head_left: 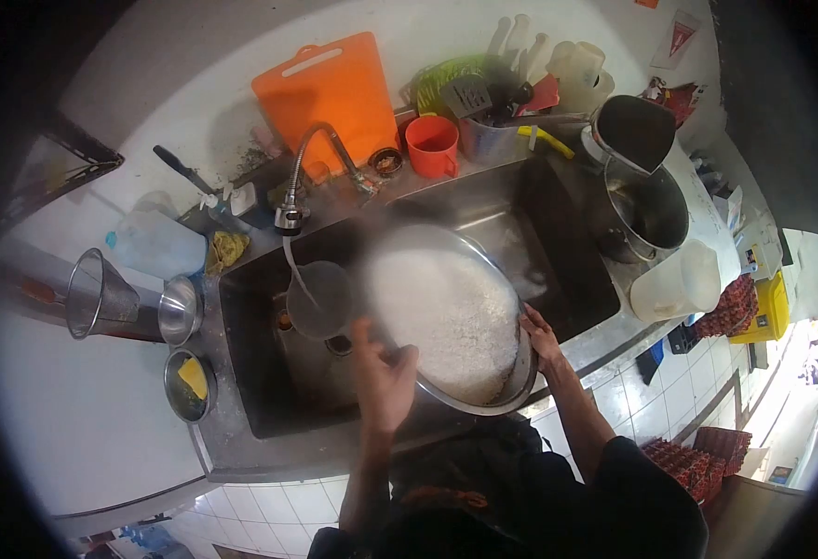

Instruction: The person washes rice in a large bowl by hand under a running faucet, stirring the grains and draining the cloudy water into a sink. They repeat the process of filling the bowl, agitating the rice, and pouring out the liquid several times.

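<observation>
A large round metal bowl (519,384) of white grains that look like rice (455,317) is tilted above the divider between the sink basins. My right hand (541,337) grips its right rim. At its left rim is my left hand (385,382), thumb on the bowl side and fingers outside; motion blur softens this edge. Just left of those fingers, a translucent round container (320,300) sits low over the left basin (269,391). Water runs into it from the flexible tap (290,216).
Left of the sink are a strainer (101,298), small metal bowls (181,310) and a plastic jug (155,244). Behind stand an orange cutting board (330,98), a red mug (432,146) and a utensil tub (485,140). A metal pot (649,210) and a plastic container (677,282) flank the right basin.
</observation>
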`<state>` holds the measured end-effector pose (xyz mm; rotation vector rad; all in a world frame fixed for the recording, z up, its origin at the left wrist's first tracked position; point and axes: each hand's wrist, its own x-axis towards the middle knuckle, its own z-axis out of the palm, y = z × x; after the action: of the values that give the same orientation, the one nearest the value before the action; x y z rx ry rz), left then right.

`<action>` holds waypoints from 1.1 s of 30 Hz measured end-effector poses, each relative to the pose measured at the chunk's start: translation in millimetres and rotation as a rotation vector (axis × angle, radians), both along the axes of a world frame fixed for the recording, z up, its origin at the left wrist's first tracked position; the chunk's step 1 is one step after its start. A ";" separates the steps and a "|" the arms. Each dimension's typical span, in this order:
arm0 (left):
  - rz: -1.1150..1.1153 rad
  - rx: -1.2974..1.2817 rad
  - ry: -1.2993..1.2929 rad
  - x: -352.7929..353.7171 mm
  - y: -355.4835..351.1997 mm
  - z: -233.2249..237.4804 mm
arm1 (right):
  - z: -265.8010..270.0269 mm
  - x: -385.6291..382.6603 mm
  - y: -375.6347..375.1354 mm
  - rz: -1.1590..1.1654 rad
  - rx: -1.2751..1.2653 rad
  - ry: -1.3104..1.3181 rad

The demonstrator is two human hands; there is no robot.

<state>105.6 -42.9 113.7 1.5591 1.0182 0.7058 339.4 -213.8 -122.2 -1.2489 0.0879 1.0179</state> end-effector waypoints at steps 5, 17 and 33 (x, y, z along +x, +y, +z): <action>0.013 0.008 0.007 0.1 -0.1 0.2 | -1.7 0.1 -0.8 0.010 -0.002 -0.016; -0.012 0.068 0.101 -2.7 3.2 -4.3 | 2.3 -0.9 0.9 -0.011 -0.018 -0.023; -0.010 0.061 0.023 1.2 3.7 -2.9 | 7.6 -7.6 2.5 -0.032 0.024 0.017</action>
<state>106.8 -39.2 110.8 1.6276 1.0132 0.7193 331.7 -211.2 -114.6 -1.2134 0.1084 0.9991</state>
